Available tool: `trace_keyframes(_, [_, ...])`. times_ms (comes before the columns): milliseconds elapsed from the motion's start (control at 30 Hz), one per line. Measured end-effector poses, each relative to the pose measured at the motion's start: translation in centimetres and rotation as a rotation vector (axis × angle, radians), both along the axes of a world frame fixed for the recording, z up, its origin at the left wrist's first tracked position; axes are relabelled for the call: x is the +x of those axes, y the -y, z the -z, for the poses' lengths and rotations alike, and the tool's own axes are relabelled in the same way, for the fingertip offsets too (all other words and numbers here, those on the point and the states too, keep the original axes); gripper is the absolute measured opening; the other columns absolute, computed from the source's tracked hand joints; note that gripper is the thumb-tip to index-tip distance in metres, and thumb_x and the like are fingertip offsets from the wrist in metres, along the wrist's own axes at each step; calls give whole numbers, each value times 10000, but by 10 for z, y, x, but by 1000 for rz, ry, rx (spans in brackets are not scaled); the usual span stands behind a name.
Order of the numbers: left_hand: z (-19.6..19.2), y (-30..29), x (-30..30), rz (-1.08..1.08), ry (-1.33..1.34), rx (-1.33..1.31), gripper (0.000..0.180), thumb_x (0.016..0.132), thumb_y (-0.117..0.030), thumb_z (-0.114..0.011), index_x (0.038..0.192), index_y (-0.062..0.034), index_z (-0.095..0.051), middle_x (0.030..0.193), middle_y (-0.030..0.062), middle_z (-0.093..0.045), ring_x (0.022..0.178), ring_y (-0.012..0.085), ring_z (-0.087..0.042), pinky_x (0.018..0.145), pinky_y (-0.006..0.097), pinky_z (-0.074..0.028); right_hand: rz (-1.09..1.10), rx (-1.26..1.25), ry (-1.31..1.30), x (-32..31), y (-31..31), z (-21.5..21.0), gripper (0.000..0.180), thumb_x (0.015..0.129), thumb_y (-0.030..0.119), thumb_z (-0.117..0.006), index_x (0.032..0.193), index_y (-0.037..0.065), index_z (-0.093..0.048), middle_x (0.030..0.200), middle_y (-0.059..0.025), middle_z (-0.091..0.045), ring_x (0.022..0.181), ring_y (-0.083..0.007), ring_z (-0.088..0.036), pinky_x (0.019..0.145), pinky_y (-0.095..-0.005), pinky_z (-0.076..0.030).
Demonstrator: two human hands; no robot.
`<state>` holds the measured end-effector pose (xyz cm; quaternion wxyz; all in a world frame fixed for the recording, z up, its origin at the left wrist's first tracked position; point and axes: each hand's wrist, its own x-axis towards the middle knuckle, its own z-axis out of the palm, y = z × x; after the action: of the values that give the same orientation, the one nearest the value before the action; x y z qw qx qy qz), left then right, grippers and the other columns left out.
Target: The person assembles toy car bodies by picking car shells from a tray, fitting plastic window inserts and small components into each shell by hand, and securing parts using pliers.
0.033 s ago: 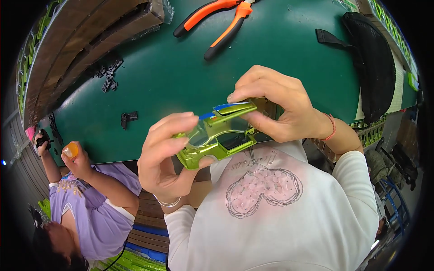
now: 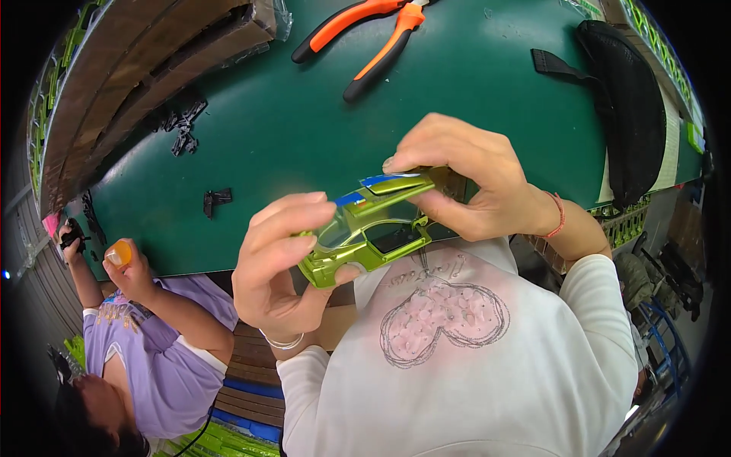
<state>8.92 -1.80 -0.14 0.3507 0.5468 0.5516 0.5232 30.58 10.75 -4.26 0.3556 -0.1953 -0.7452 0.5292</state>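
A shiny green toy car body (image 2: 346, 255) with blue patches on top is held above the near edge of the green table, its door opening toward me. My left hand (image 2: 278, 263) grips its left end, thumb below and fingers over the top. With thumb and fingers, my right hand (image 2: 472, 179) pinches the other end, where a green panel with a blue patch (image 2: 396, 183) stands raised from the body. Fingers hide part of both ends.
Orange-and-black pliers (image 2: 381, 61) lie at the far side of the table (image 2: 472, 76). Small black parts (image 2: 183, 129) are at left near cardboard boxes (image 2: 145, 68). A black pouch (image 2: 628, 114) lies at right. A co-worker in purple (image 2: 152, 343) sits at left, holding an orange object (image 2: 119, 253).
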Motion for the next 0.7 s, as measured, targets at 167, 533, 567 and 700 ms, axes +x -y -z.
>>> trace_keyframes(167, [5,-1,1,18,-26,129,602,701,-108,-946,1198,-54,-610,1138,182,-732,1050,361,-688,912,454,-580,-3,-83,62,5,4,-11,380,797,-51,-735,1166,12,-667,968,-119,-692,817,-254,-691,669,-323,-562])
trace_keyframes(533, [-11,-18,12,-110,192,-148,1009,530,-343,-1021,1318,101,-575,1231,190,-636,1109,265,-674,948,358,-560,-228,-694,93,7,3,-7,258,1096,190,-518,1201,-1,-656,840,-36,-716,706,-118,-630,629,-279,-487])
trace_keyframes(567, [-13,-18,13,-109,193,-148,1009,530,-343,-1021,1318,101,-575,1231,190,-636,1109,265,-674,948,358,-560,-227,-694,93,7,1,-10,258,1096,190,-518,1201,-1,-656,840,-36,-716,706,-118,-630,629,-279,-487])
trace_keyframes(700, [-26,-29,24,-287,317,-404,1041,537,-313,-1018,1378,84,-551,1280,189,-653,1116,232,-668,940,337,-554,-351,-761,264,6,-4,-17,243,1110,184,-495,1146,-8,-640,856,-6,-693,774,-67,-597,680,-242,-478])
